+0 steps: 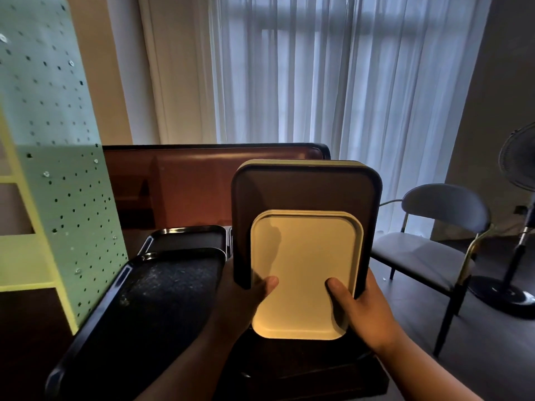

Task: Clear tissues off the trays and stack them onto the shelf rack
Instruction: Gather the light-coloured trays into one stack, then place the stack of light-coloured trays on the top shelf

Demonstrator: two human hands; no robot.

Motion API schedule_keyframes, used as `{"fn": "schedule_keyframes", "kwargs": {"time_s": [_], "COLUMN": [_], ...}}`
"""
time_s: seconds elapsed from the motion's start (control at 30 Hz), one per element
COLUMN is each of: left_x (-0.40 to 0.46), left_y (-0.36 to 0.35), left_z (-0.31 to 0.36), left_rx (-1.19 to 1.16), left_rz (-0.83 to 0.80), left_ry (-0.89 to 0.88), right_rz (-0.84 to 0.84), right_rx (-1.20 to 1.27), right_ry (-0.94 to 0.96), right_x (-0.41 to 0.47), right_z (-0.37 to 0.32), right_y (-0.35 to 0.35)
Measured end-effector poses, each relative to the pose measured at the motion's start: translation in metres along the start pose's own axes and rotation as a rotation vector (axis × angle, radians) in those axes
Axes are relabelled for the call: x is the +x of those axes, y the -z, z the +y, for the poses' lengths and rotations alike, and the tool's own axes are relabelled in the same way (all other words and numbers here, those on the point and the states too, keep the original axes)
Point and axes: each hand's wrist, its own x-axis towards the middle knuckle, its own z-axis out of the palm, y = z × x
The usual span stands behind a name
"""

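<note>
I hold a stack of trays upright in front of me. The front one is a small cream tray (304, 273); behind it stands a larger dark brown tray (304, 189), with more tray edges showing behind that. My left hand (246, 296) grips the stack's lower left side, thumb on the cream tray. My right hand (359, 308) grips the lower right side, thumb also on the cream tray. No tissue is visible on these trays. The green pegboard shelf rack (60, 169) stands at the left.
Two black trays (162, 287) lie on the dark table at the left, one further back (188, 238). A large reddish tray or board (185, 180) leans behind. A grey chair (434, 244) and a standing fan (518, 227) are at the right.
</note>
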Motion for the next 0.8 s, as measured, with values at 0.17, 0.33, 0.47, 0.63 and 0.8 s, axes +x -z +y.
{"fn": "schedule_keyframes", "kwargs": {"time_s": [0.17, 0.33, 0.47, 0.63, 0.8], "left_x": [0.022, 0.058, 0.078, 0.078, 0.073], "left_y": [0.003, 0.019, 0.044, 0.093, 0.139], "left_z": [0.034, 0.106, 0.194, 0.293, 0.368], "left_rx": [0.087, 0.157, 0.148, 0.217, 0.191], "left_rz": [-0.094, 0.011, -0.124, -0.114, -0.070], "left_ry": [0.046, 0.125, 0.159, 0.239, 0.300], "right_rz": [0.055, 0.078, 0.023, -0.195, -0.267], "right_rx": [-0.036, 0.039, 0.249, 0.505, 0.525], "right_ry": [0.002, -0.063, -0.205, -0.169, -0.120], "right_x": [0.013, 0.038, 0.056, 0.063, 0.055], "right_z": [-0.028, -0.092, -0.170, -0.280, -0.367], "right_y": [0.003, 0.006, 0.017, 0.028, 0.018]}}
